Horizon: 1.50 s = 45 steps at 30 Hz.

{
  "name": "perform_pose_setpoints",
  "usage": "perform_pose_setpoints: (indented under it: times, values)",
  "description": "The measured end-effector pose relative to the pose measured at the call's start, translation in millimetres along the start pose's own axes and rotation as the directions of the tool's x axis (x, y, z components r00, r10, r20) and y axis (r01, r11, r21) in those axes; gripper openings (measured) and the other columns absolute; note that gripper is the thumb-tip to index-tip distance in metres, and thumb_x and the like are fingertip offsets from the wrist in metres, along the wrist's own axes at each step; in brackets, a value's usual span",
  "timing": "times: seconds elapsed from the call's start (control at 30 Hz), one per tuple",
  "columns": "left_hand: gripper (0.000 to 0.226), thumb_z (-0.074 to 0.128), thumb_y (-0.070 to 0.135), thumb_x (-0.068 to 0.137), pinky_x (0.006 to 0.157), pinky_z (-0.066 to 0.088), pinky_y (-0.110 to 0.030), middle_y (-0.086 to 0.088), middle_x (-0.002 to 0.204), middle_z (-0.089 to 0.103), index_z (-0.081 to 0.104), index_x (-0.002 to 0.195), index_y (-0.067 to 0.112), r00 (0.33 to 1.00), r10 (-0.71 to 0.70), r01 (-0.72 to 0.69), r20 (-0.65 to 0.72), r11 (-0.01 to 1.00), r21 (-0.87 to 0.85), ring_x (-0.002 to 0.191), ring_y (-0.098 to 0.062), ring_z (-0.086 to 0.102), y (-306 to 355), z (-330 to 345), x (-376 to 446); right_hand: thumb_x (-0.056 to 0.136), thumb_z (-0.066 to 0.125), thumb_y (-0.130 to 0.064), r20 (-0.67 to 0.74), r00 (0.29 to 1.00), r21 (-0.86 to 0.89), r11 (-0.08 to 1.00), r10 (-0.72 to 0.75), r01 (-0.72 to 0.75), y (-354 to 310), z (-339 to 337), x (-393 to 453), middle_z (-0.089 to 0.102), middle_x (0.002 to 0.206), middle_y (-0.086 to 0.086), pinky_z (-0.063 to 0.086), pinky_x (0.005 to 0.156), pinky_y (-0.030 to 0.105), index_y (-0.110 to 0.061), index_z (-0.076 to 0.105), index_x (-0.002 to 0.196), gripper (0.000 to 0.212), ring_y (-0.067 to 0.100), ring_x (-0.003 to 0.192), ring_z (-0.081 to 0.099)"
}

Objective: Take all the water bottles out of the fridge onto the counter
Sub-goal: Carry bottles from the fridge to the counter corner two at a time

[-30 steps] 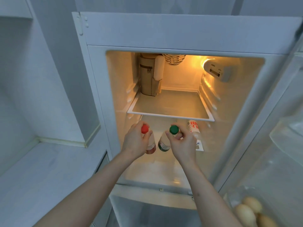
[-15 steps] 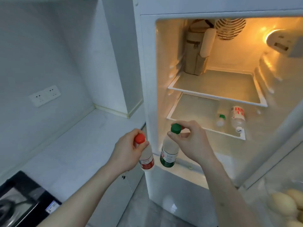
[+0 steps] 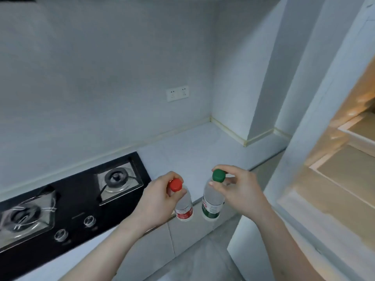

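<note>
Left hand [image 3: 160, 201] pinches the red-capped clear plastic bottle [image 3: 182, 203], right hand [image 3: 239, 191] the green-capped clear plastic bottle [image 3: 212, 201]; both should be lowered upright onto the pale stone counter [image 3: 192, 151], clear of its edge.

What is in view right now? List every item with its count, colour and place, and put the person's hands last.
red-capped bottle: 1, clear with red cap and red label, held by the neck above the counter's front edge, beside the stove.
green-capped bottle: 1, clear with green cap and green label, held by the neck right of the red one.
counter: 1, pale grey, runs along the wall to the fridge.
gas stove: 1, black with two burners and two knobs, set in the counter at left.
wall socket: 1 double plate, white, on the back wall.
fridge: 1, white, open and lit inside, at right.
left hand: grips the red-capped bottle.
right hand: pinches the green-capped bottle.
</note>
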<state>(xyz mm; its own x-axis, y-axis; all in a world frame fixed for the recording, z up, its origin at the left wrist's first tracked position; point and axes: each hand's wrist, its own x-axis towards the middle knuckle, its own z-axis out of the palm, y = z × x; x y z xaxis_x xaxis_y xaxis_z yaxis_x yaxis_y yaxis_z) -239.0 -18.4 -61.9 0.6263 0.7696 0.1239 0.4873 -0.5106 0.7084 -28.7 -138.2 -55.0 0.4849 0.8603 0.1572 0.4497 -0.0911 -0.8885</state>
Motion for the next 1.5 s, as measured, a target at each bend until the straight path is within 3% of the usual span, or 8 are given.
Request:
perform_pose_setpoints:
  times: [0.13, 0.33, 0.53, 0.67, 0.87, 0.97, 1.27, 1.5]
  values:
    - [0.013, 0.072, 0.035, 0.091, 0.062, 0.041, -0.020, 0.008, 0.073, 0.059, 0.060, 0.094, 0.036, 0.990, -0.115, 0.116, -0.087, 0.993, 0.008, 0.065, -0.006, 0.048, -50, -57, -45, 0.080, 0.089, -0.022, 0.137, 0.989, 0.001, 0.998, -0.059, 0.059, -28, 78, 2, 0.074, 0.102, -0.024, 0.051, 0.090, 0.012, -0.040, 0.076, 0.098, 0.029, -0.001, 0.097, 0.070]
    - [0.013, 0.073, 0.034, 0.090, 0.063, 0.036, -0.018, 0.028, 0.070, 0.055, 0.061, 0.094, 0.037, 0.939, -0.252, 0.257, -0.234, 0.966, -0.011, 0.068, -0.001, 0.050, -116, -139, -125, 0.081, 0.088, -0.024, 0.299, 0.944, 0.050, 0.991, -0.136, 0.127, -81, 191, -20, 0.073, 0.102, -0.024, 0.056, 0.088, 0.027, -0.045, 0.074, 0.099, 0.032, 0.002, 0.097, 0.071]
    - [0.013, 0.073, 0.037, 0.089, 0.063, 0.036, -0.018, 0.032, 0.075, 0.057, 0.061, 0.092, 0.037, 0.856, -0.363, 0.381, -0.367, 0.924, -0.024, 0.069, 0.001, 0.051, -178, -218, -220, 0.082, 0.087, -0.024, 0.454, 0.856, 0.091, 0.969, -0.245, 0.229, -145, 312, -58, 0.071, 0.103, -0.032, 0.051, 0.088, 0.014, -0.043, 0.076, 0.103, 0.030, -0.004, 0.100, 0.068]
    - [0.011, 0.073, 0.031, 0.090, 0.058, 0.033, -0.014, 0.037, 0.069, 0.054, 0.062, 0.092, 0.032, 0.807, -0.383, 0.423, -0.449, 0.906, -0.011, 0.066, 0.004, 0.050, -208, -261, -276, 0.083, 0.087, -0.027, 0.537, 0.791, 0.124, 0.955, -0.294, 0.270, -184, 382, -82, 0.072, 0.105, -0.029, 0.054, 0.088, 0.019, -0.043, 0.076, 0.107, 0.031, -0.005, 0.100, 0.068]
    - [0.011, 0.072, 0.035, 0.090, 0.056, 0.035, -0.016, 0.033, 0.068, 0.053, 0.061, 0.094, 0.035, 0.652, -0.473, 0.555, -0.593, 0.830, -0.052, 0.064, -0.002, 0.048, -252, -316, -357, 0.084, 0.086, -0.025, 0.665, 0.644, 0.208, 0.923, -0.377, 0.325, -241, 483, -108, 0.071, 0.105, -0.033, 0.058, 0.091, 0.023, -0.049, 0.075, 0.107, 0.035, -0.010, 0.101, 0.067]
    - [0.011, 0.071, 0.037, 0.091, 0.056, 0.032, -0.014, 0.020, 0.065, 0.053, 0.062, 0.098, 0.037, 0.538, -0.540, 0.628, -0.647, 0.769, -0.119, 0.063, -0.005, 0.049, -272, -338, -387, 0.084, 0.086, -0.029, 0.735, 0.545, 0.240, 0.907, -0.403, 0.347, -265, 535, -113, 0.071, 0.106, -0.034, 0.056, 0.095, 0.024, -0.048, 0.075, 0.109, 0.034, -0.009, 0.103, 0.067]
    - [0.016, 0.071, 0.037, 0.091, 0.063, 0.039, -0.018, 0.018, 0.086, 0.060, 0.060, 0.103, 0.039, 0.285, -0.650, 0.772, -0.704, 0.591, -0.233, 0.078, -0.005, 0.054, -322, -393, -435, 0.079, 0.090, -0.036, 0.829, 0.306, 0.353, 0.862, -0.469, 0.365, -317, 673, -117, 0.073, 0.108, -0.029, 0.058, 0.094, 0.033, -0.046, 0.076, 0.111, 0.037, -0.001, 0.102, 0.069]
    - [0.016, 0.072, 0.041, 0.090, 0.064, 0.043, -0.026, 0.009, 0.080, 0.062, 0.059, 0.098, 0.040, 0.092, -0.646, 0.812, -0.758, 0.489, -0.318, 0.072, -0.010, 0.053, -369, -441, -455, 0.078, 0.090, -0.032, 0.846, 0.141, 0.438, 0.820, -0.515, 0.367, -360, 769, -104, 0.072, 0.105, -0.031, 0.061, 0.091, 0.034, -0.049, 0.075, 0.110, 0.039, -0.001, 0.104, 0.068]
